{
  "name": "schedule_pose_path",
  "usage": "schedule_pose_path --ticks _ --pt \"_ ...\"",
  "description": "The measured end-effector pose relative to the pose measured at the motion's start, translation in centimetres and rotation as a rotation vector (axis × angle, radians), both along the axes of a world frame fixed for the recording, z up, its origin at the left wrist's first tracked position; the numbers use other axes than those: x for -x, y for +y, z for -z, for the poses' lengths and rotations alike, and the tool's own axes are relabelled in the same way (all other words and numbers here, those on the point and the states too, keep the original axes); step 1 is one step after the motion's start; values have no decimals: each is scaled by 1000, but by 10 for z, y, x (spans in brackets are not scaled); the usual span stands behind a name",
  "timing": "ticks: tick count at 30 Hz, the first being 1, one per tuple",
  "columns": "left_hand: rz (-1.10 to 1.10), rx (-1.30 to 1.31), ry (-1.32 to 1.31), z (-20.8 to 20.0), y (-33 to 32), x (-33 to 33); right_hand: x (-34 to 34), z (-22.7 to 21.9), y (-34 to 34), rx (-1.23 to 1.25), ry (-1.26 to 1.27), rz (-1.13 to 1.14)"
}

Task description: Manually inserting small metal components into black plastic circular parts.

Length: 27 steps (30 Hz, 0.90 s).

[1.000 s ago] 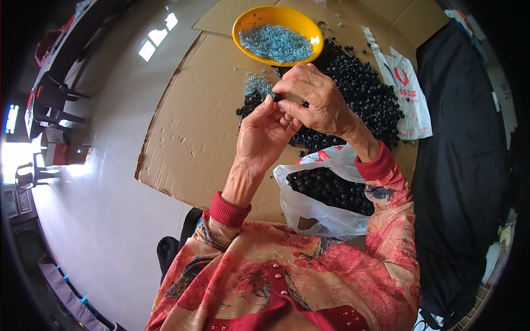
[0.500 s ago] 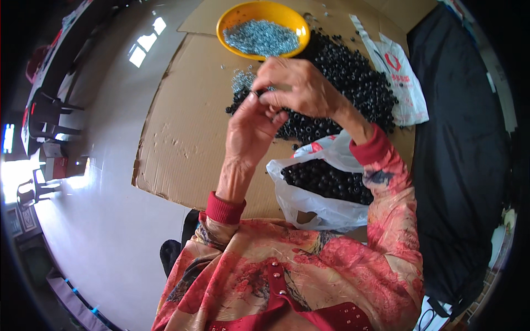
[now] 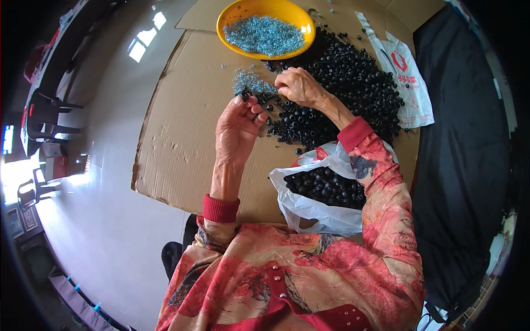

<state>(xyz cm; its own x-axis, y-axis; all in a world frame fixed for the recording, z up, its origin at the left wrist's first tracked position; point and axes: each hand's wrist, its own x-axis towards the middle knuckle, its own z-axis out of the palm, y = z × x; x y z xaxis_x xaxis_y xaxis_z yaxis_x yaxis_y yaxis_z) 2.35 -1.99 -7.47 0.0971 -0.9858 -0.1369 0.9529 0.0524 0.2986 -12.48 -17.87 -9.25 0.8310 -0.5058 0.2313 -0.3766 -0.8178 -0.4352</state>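
Note:
My left hand (image 3: 236, 128) pinches a small black part (image 3: 245, 95) between thumb and forefinger, the other fingers curled; another dark piece shows by them. Just to its right, my right hand (image 3: 301, 88) is closed with its fingertips at the edge of a small heap of shiny pale-blue bits (image 3: 251, 80). What those fingertips hold, if anything, cannot be made out. Beside and beyond that hand spreads a large pile of black bead-like parts (image 3: 359, 91), several showing round holes. Beyond both hands stands a yellow bowl (image 3: 226, 45) filled with more pale-blue bits (image 3: 264, 36).
A white plastic bag (image 3: 295, 204) of rounder black parts (image 3: 326, 186) lies open near my body. Another white bag (image 3: 411, 83) with red print lies flat at the far right. Cardboard (image 3: 176, 138) covers the work surface; black fabric (image 3: 458, 165) borders its right side.
My hands, together half a second ago, have parted. The right moved right and slightly down toward the loose pieces; the left shifted slightly left, keeping a black part.

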Motion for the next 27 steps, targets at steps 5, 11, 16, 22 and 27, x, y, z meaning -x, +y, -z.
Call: schedule_pose_path --ticks 5,11,16,22,27 --pt "-1 -38 -24 7 -2 -1 -3 1 3 58 41 -37" --pt "-4 -17 -43 7 -4 1 0 -22 3 -215 10 45" --pt "-12 -13 -44 -6 -5 9 4 -47 11 -456 -79 113" --pt "25 158 -90 -11 0 10 -6 -124 53 -625 -302 -3" --pt "1 230 -93 -17 3 12 -16 -144 73 -545 -263 -167"
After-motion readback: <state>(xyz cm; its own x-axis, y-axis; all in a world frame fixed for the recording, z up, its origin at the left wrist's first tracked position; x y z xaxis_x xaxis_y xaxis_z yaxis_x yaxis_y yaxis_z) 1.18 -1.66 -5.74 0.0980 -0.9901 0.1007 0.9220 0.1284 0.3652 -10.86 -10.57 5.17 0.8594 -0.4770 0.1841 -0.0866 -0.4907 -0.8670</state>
